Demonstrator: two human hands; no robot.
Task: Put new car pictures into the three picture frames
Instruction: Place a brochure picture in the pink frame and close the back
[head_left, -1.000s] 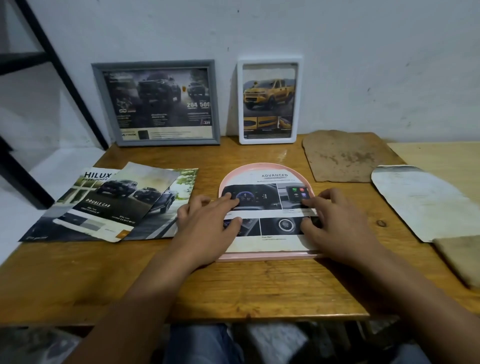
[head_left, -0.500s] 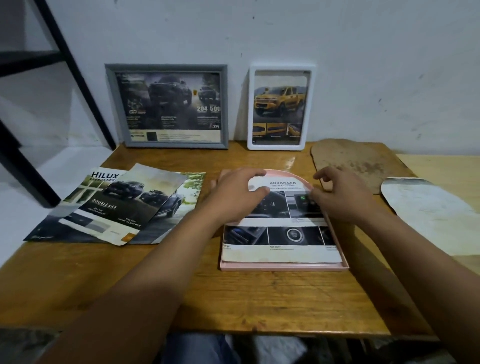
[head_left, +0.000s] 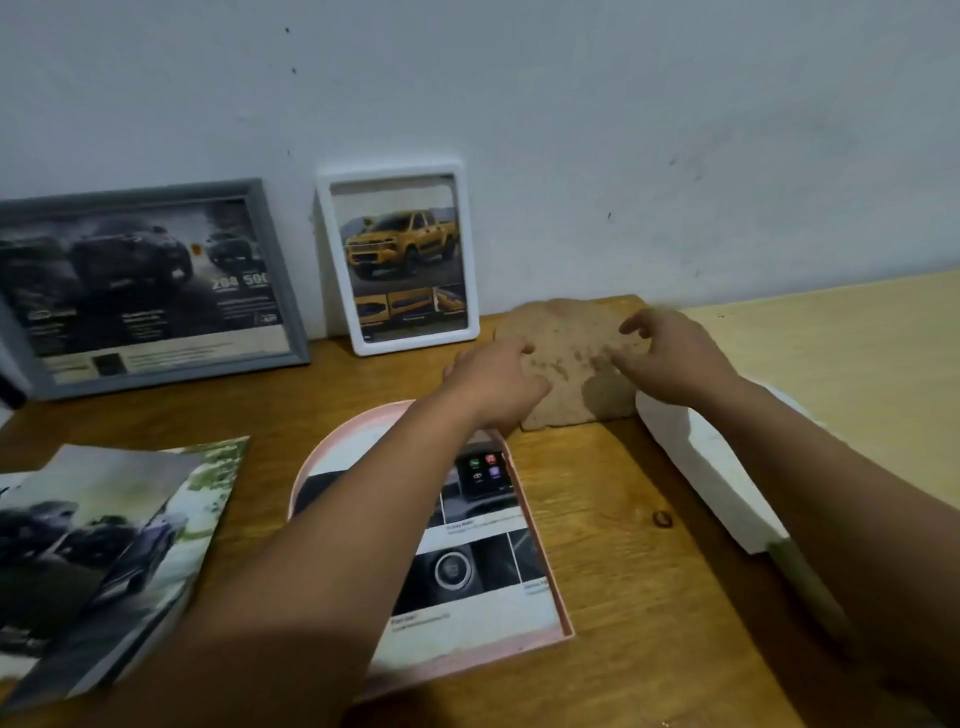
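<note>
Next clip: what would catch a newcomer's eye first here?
Both hands, left hand and right hand, reach over a brown backing board at the table's far edge. Nearer lies a pink frame holding a car-interior picture; a white frame with a yellow truck leans against the wall.

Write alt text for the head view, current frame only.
A person's left hand and right hand reach over a stained brown backing board on a wooden table. Nearer lies a pink arched frame holding a car-interior picture; grey and white frames lean against the wall.
</note>
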